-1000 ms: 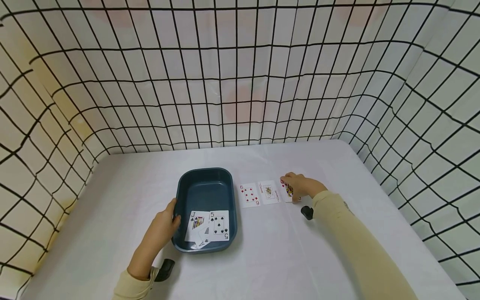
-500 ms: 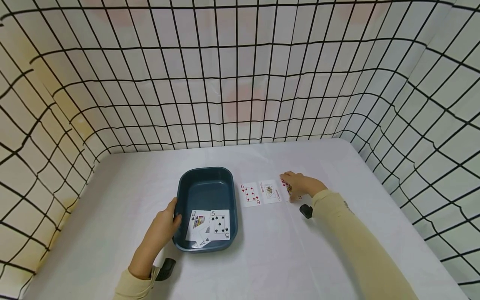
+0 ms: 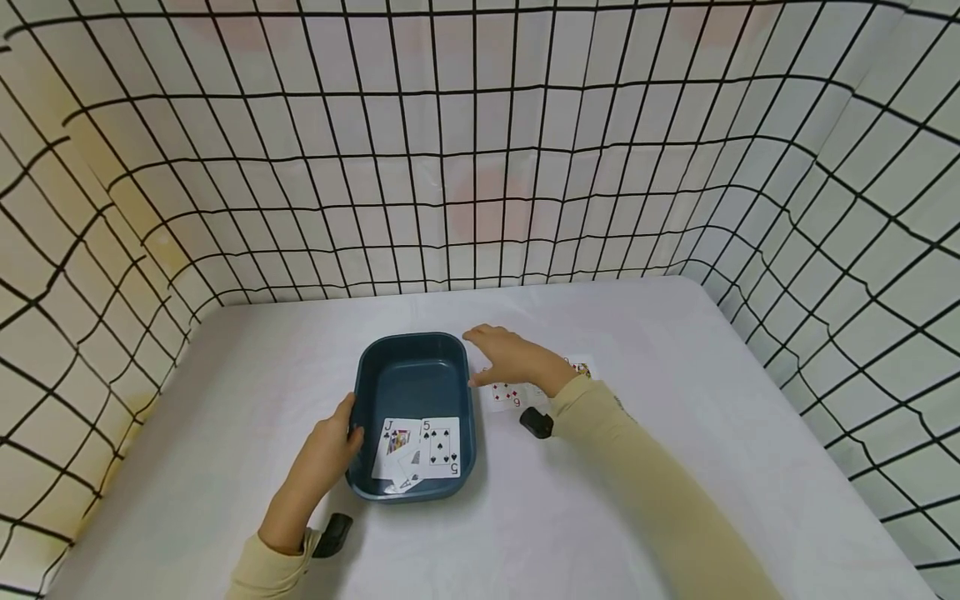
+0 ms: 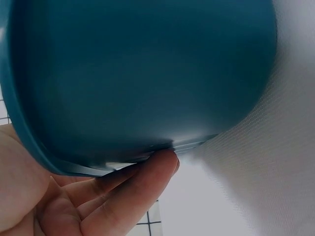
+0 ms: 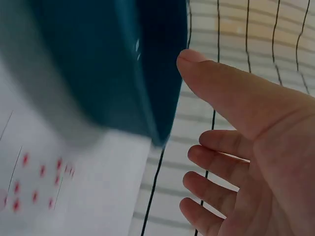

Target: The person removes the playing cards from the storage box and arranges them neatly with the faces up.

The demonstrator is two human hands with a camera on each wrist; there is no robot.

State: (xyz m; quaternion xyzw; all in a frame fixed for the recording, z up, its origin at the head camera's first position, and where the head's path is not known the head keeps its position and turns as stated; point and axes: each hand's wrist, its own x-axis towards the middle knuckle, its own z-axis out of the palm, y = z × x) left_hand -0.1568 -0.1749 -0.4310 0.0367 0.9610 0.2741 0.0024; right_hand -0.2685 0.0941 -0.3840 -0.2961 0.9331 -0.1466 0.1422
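My left hand [image 3: 321, 458] grips the left rim of a dark blue plastic tray [image 3: 408, 383]. In the left wrist view, that hand's fingers [image 4: 133, 196] lie along the tray's outer wall. Inside the tray are a jack [image 3: 397, 440], a five of spades [image 3: 440, 447] and a partly covered ace [image 3: 407, 478]. My right hand [image 3: 517, 358], fingers spread and holding nothing, hovers by the tray's right rim. Beneath it lies a six of diamonds [image 3: 506, 395]. A red face card [image 3: 581, 367] shows behind the right wrist; the joker between them is mostly hidden.
The white-covered table [image 3: 540, 525] extends around the tray. Black grid netting [image 3: 472, 154] in front of white cloth encloses the back and both sides. Each wrist carries a small black device [image 3: 536, 422].
My right hand has left the red face card at the right and moved left to the tray's rim, its fingers now spread. The left hand and tray have stayed put.
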